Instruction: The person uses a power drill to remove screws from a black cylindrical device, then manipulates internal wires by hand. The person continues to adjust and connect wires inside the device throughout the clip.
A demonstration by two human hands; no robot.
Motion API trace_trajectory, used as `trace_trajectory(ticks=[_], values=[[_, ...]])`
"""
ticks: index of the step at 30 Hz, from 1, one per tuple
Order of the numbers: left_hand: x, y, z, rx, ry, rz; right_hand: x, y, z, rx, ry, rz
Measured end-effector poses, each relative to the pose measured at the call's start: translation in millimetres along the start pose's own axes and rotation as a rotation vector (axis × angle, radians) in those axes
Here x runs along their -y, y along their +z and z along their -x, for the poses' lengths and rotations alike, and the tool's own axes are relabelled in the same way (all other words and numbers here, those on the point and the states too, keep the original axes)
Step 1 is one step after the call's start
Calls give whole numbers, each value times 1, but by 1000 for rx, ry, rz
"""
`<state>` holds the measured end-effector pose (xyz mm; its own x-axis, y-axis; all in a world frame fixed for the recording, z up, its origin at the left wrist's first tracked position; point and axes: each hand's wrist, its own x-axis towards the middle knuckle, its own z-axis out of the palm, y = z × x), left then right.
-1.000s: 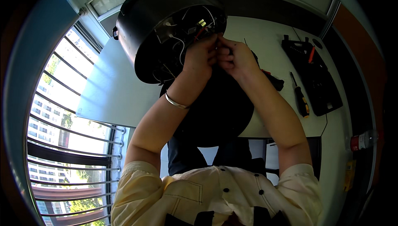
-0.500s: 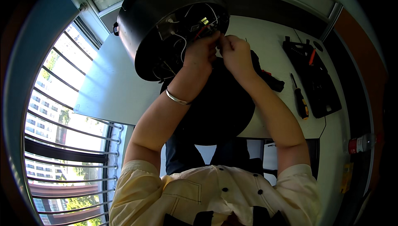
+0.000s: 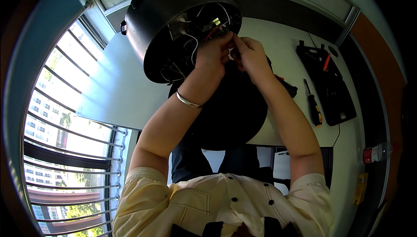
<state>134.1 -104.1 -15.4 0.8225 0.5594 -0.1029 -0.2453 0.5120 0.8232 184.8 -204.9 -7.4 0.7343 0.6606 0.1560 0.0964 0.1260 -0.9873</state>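
A black, drum-shaped electric cooker [image 3: 158, 21] lies tipped on its side, its open underside facing me. Inside show a white wire [image 3: 196, 48], red wires [image 3: 213, 31] and small metal parts. At the right rim of that opening my left hand [image 3: 213, 53] and my right hand [image 3: 251, 55] meet, fingertips pinched close together. Whatever they grip is too small and too covered by the fingers to make out. Below the hands, a large round black piece [image 3: 232, 115] overhangs the table's front edge above my legs.
Right of my forearm lies a dark object with a red part [image 3: 284, 85]. Farther right are a yellow-and-black screwdriver [image 3: 315, 108] and an open black tool case [image 3: 332, 93] with a red-handled tool [image 3: 327, 62]. A bottle [image 3: 377, 153] and yellow box [image 3: 360, 188] sit at far right; a barred window [image 3: 69, 150] left.
The view has shifted slightly. My right hand has turned a little, its fingers spreading slightly from the left hand's while the thumbs and fingertips stay close. The cooker stays in place.
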Motion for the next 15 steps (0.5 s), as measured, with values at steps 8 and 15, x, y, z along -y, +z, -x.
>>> trace_trajectory(ticks=[8, 15], values=[[-6, 6, 15, -6, 16, -73, 2, -11, -4, 141, 122, -357], [-12, 5, 51, 87, 250, -650, -10, -20, -16, 211, 304, -685]])
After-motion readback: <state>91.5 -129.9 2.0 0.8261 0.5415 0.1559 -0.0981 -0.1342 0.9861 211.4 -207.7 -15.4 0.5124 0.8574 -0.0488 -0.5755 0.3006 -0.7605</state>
